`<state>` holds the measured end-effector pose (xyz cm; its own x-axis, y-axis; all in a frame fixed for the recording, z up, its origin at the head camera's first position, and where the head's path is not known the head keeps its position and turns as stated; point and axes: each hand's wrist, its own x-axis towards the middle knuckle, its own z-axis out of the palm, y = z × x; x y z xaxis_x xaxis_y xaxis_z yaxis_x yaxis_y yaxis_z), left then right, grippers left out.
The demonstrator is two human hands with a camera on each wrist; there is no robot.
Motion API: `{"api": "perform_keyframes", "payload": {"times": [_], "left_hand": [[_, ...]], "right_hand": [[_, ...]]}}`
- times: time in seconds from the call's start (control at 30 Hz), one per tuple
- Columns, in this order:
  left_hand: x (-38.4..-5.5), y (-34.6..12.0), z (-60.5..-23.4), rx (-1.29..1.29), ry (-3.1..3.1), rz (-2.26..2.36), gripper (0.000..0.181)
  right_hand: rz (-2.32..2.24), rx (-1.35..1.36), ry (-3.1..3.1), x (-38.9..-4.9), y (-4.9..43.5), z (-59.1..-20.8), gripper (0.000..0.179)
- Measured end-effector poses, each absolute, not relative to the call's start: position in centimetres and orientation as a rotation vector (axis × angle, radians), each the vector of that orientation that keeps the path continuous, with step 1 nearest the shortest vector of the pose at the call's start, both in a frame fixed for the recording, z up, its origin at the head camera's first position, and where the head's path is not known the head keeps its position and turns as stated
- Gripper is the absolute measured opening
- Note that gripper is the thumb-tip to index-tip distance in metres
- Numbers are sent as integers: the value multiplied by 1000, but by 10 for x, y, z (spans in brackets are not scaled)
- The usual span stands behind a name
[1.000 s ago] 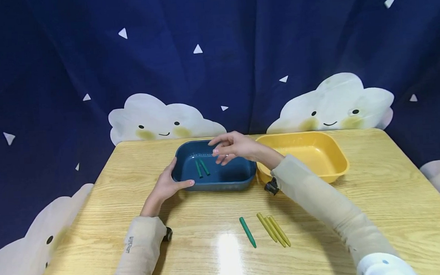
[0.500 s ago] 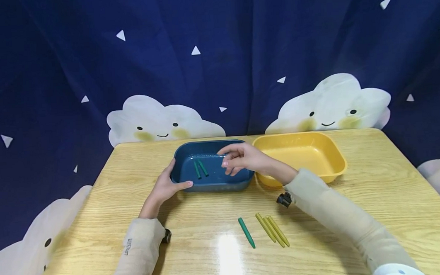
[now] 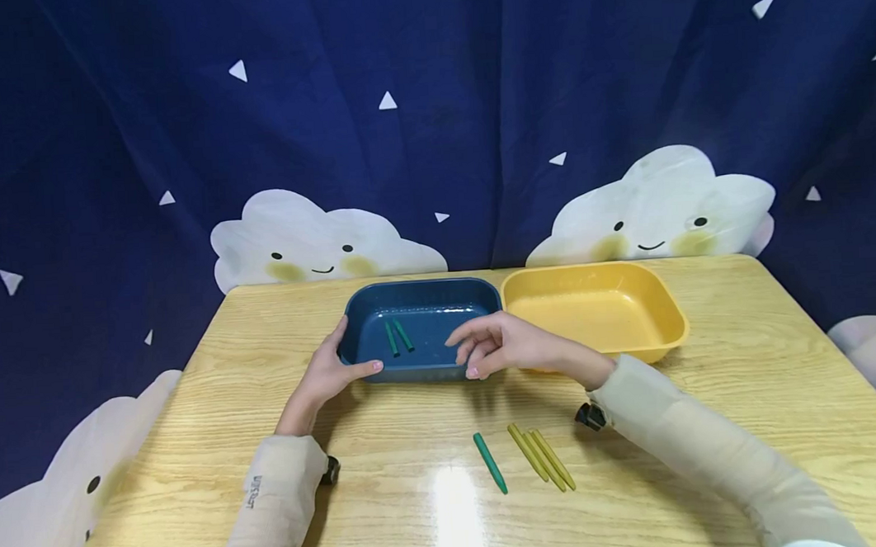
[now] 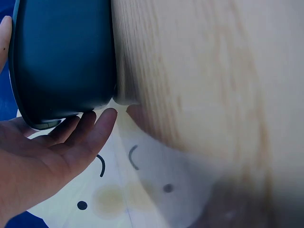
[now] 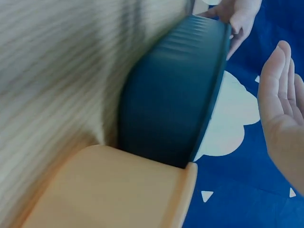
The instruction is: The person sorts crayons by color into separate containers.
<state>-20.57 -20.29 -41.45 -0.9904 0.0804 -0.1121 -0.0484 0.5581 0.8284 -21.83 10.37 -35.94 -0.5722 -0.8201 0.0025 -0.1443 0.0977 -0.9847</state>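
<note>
My left hand [image 3: 329,370] holds the left end of a dark blue plastic basin [image 3: 421,374], its thumb lying at the front rim. In the left wrist view, fingers [image 4: 97,130] rest against the basin's outer wall. Two green crayons [image 3: 399,337] lie inside it. Over the basin's front right corner hovers my right hand [image 3: 504,344], fingers loosely bent and holding nothing. On the table nearer to me lie one green crayon [image 3: 490,462] and, just right of it, three yellow crayons [image 3: 543,456] side by side.
A yellow basin [image 3: 666,311] stands right beside the blue one, their ends close together, partly behind my right wrist. Both are on a light wood table [image 3: 391,507]. A dark blue curtain [image 3: 366,29] with clouds hangs behind the table's far edge.
My right hand has drawn back from over the blue basin toward me and slightly right, down to its front edge. The left hand and the crayons stay where they were.
</note>
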Motion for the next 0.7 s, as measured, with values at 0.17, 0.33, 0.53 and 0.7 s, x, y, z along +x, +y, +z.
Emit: {"api": "perform_keyframes", "payload": {"times": [0.17, 0.33, 0.53, 0.7], "left_hand": [[-206, -203, -414, 27, 2646, 1414, 105], [-206, -203, -414, 23, 2641, 1419, 105], [-205, -204, -415, 31, 2638, 1426, 104], [-205, -204, -414, 39, 2635, 1432, 105]], "right_hand": [[-1463, -1033, 1756, -215, 109, -371, 43], [-1403, -1137, 1676, -213, 112, -385, 40], [-1270, -1177, 1697, -208, 113, -394, 40], [-1192, -1183, 1722, -205, 113, -401, 39]]}}
